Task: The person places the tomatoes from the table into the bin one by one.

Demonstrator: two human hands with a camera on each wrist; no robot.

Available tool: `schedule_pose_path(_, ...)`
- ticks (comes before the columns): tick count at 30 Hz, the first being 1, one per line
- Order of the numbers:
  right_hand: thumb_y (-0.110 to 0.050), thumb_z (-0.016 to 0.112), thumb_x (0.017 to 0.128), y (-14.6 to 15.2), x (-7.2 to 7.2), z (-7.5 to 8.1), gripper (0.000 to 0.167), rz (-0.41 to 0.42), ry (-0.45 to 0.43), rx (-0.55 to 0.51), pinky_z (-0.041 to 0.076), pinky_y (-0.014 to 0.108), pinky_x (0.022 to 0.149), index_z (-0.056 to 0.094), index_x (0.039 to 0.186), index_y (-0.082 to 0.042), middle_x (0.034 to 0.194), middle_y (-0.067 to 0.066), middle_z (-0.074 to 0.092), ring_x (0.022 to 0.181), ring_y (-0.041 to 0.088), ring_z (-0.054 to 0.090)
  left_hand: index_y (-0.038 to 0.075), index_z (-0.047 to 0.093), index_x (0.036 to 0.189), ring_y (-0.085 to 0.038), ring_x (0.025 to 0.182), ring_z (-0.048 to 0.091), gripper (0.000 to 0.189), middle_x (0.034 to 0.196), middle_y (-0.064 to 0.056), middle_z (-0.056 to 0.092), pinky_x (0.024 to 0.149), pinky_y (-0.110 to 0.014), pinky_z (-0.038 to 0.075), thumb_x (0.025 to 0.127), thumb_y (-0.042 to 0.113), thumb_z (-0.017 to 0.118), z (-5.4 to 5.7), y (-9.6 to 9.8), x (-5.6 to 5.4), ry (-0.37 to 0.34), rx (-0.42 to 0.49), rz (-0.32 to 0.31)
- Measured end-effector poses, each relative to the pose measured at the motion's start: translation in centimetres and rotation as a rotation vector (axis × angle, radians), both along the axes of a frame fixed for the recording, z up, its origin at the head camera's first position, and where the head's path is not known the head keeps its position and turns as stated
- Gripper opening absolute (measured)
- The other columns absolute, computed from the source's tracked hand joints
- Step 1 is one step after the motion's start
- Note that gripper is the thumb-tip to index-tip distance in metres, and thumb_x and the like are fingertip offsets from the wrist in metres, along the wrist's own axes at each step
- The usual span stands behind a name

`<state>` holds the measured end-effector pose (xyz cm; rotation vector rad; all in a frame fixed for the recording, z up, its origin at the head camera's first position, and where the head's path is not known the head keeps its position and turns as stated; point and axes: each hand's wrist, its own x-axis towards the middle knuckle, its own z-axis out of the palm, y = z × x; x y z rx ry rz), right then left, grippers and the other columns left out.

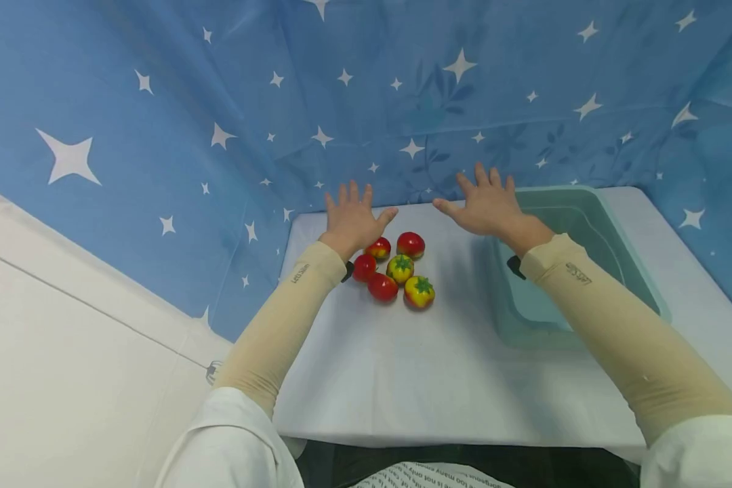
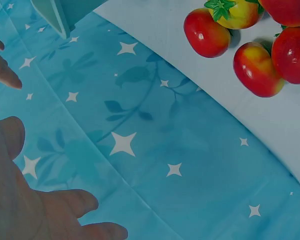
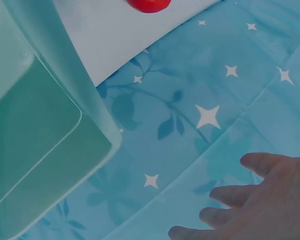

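Observation:
My left hand (image 1: pixel 352 220) is held out over the far left part of the table, fingers straight and spread, with nothing in it. Just below it in the head view lie several glossy red and yellow tomato-like fruits (image 1: pixel 383 288), some with green leafy tops. My right hand (image 1: pixel 490 207) is likewise spread and holds nothing, over the far left corner of the green plastic basin (image 1: pixel 623 237). In the left wrist view, fruits (image 2: pixel 206 34) show at the upper right, apart from the left hand (image 2: pixel 37 210). The right wrist view has the right hand (image 3: pixel 272 200) beside the basin (image 3: pixel 85 95).
A white cloth covers the table (image 1: pixel 439 373), with the basin on its right side. Blue curtain (image 1: pixel 372 102) with white stars hangs along the back and left, close behind both hands. A white surface (image 1: pixel 85 352) lies beyond the left arm.

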<state>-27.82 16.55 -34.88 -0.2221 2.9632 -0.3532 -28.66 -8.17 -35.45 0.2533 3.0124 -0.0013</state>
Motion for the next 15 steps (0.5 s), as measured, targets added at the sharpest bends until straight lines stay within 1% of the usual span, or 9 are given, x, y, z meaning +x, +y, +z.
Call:
schedule_pose_path(7,-0.080,0.020,0.088,0.0,-0.5,-0.8,0.101,-0.008,-0.040,0.016,-0.005,0.070,0.109,0.008,0.157,-0.007,0.158,0.030,-0.008,0.142,0.053,-0.007,0.017,0.007,0.158,-0.037,0.149,0.001,0.087,0.163,-0.017,0.002,0.115,-0.062,0.000,0.093,0.074,0.018,-0.5,0.7,-0.3,-0.036,-0.001,-0.013)
schedule_pose_path(11,-0.080,0.021,0.088,-0.1,-0.6,-1.1,0.102,-0.026,-0.052,0.004,-0.005,0.070,0.110,0.008,0.157,-0.007,0.158,0.030,-0.008,0.142,0.053,-0.007,0.017,0.008,0.158,-0.037,0.149,0.003,0.086,0.163,-0.016,0.003,0.116,-0.060,0.001,0.094,0.072,0.018,-0.7,0.7,-0.3,-0.044,0.004,-0.014)
schedule_pose_path(15,-0.079,0.023,0.088,-0.2,-0.3,-1.4,0.101,-0.032,-0.053,0.003,-0.004,0.070,0.109,0.008,0.157,-0.006,0.158,0.030,-0.008,0.143,0.053,-0.007,0.017,0.008,0.158,-0.036,0.149,0.005,0.085,0.163,-0.016,0.004,0.116,-0.060,0.002,0.094,0.072,0.018,-1.1,0.4,-0.3,-0.051,-0.001,-0.014)
